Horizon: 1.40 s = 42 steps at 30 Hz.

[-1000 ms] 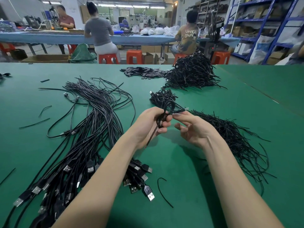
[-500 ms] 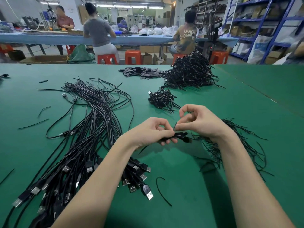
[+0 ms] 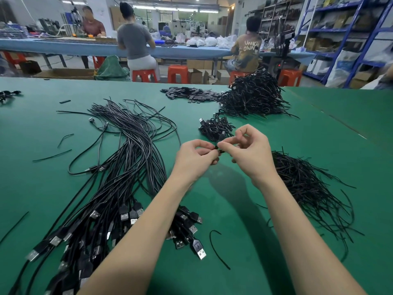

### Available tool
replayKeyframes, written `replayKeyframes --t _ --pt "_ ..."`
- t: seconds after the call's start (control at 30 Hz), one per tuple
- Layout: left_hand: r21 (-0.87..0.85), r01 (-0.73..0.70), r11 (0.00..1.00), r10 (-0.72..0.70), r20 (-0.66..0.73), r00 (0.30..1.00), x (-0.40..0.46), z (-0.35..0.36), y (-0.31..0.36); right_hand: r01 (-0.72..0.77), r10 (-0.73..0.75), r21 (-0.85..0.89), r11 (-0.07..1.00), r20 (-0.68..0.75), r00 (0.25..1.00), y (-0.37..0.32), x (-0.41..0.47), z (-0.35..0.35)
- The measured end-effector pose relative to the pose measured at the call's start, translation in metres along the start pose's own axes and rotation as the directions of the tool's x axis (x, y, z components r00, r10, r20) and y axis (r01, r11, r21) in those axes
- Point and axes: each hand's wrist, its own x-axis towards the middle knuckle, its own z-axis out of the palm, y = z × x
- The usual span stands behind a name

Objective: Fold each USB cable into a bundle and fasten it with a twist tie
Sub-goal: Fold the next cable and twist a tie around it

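Busy workshop, people on orange stools at a long blue bench in the back, and up front a big green felt table point(image 3: 212, 273). Both hands are raised just above it, meeting in the middle. The left hand point(image 3: 194, 160) has its fingers curled tight around a small folded black USB cable bundle point(image 3: 217, 148), mostly hidden in the grip. The right hand point(image 3: 249, 151) pinches the same bundle with thumb and forefinger, can't make out the tie itself. Loose black USB cables point(image 3: 119, 177) sprawl to the left, thin black twist ties point(image 3: 306, 188) are piled right, finished bundles point(image 3: 253, 96) are heaped further back.
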Motion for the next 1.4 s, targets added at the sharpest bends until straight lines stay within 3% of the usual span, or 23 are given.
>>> replayKeyframes --t 0.13,0.27,0.37,0.63,0.73,0.8,0.83,0.9,1.0,1.1,1.13,1.17,1.2,1.23,1.27,1.3,1.33,1.37,1.4 --pt "0.097 -0.078 0.992 0.087 -0.083 0.993 -0.004 -0.001 -0.001 -0.074 0.072 0.028 0.997 0.066 0.995 0.002 -0.003 -0.003" --pt "0.290 -0.219 0.932 0.266 -0.134 0.955 -0.007 0.001 -0.003 0.026 0.007 -0.287 0.958 0.113 0.994 0.001 -0.001 -0.007" --pt "0.373 -0.330 0.867 0.397 -0.115 0.911 -0.008 0.000 -0.003 0.161 -0.100 -0.433 0.887 0.160 0.982 -0.003 -0.001 -0.008" --pt "0.470 -0.514 0.717 0.571 0.026 0.820 -0.007 0.001 -0.002 0.187 -0.195 -0.560 0.807 0.047 0.980 -0.001 -0.001 -0.004" --pt "0.437 -0.395 0.808 0.426 0.030 0.904 -0.005 0.004 0.003 0.204 -0.243 -0.612 0.764 0.020 0.970 0.002 -0.002 -0.006" --pt "0.190 -0.141 0.972 0.117 0.133 0.984 -0.001 -0.001 0.009 0.252 -0.291 -0.615 0.747 0.038 0.956 0.005 -0.003 -0.009" --pt "-0.020 0.030 0.999 -0.024 0.239 0.971 0.000 -0.005 0.013 0.289 -0.320 -0.602 0.744 0.059 0.945 0.007 -0.003 -0.010" --pt "-0.326 0.234 0.916 -0.118 0.338 0.934 0.003 -0.013 0.016 0.348 -0.361 -0.567 0.746 0.093 0.928 0.008 -0.002 -0.009" --pt "-0.383 0.220 0.897 -0.117 0.275 0.954 0.006 -0.017 0.011 0.361 -0.361 -0.497 0.789 0.101 0.927 0.011 -0.004 -0.003" --pt "-0.444 0.182 0.877 -0.075 0.249 0.966 0.004 -0.015 0.007 0.170 -0.161 -0.247 0.954 0.058 0.985 0.010 -0.003 0.003" --pt "-0.480 0.177 0.859 -0.053 0.260 0.964 0.003 -0.014 0.006 0.000 0.003 -0.040 0.999 0.076 0.997 0.008 -0.003 0.003" --pt "-0.509 0.170 0.844 -0.027 0.277 0.960 0.002 -0.014 0.007 -0.241 0.211 0.208 0.948 0.158 0.965 0.006 -0.002 0.002" --pt "-0.524 0.165 0.836 -0.003 0.296 0.955 0.001 -0.013 0.007 -0.510 0.397 0.426 0.747 0.330 0.856 0.004 -0.002 0.001" --pt "-0.527 0.160 0.835 0.015 0.311 0.950 0.000 -0.013 0.007 -0.706 0.482 0.540 0.459 0.516 0.708 0.003 -0.002 -0.001" --pt "-0.523 0.160 0.837 0.019 0.319 0.948 -0.001 -0.013 0.008 -0.784 0.486 0.579 0.222 0.632 0.604 0.003 -0.002 -0.001" --pt "-0.519 0.170 0.837 0.007 0.321 0.947 -0.001 -0.014 0.009 -0.802 0.475 0.583 0.126 0.675 0.565 0.003 -0.002 0.001" --pt "-0.516 0.190 0.835 -0.019 0.319 0.948 -0.001 -0.016 0.009 -0.801 0.477 0.577 0.162 0.665 0.575 0.002 -0.003 0.004" --pt "-0.514 0.216 0.831 -0.053 0.312 0.949 0.000 -0.017 0.009 -0.770 0.495 0.546 0.330 0.594 0.634 0.001 -0.004 0.005" --pt "-0.516 0.244 0.821 -0.093 0.301 0.949 0.001 -0.019 0.009 -0.679 0.489 0.468 0.565 0.472 0.733 0.000 -0.004 0.007"
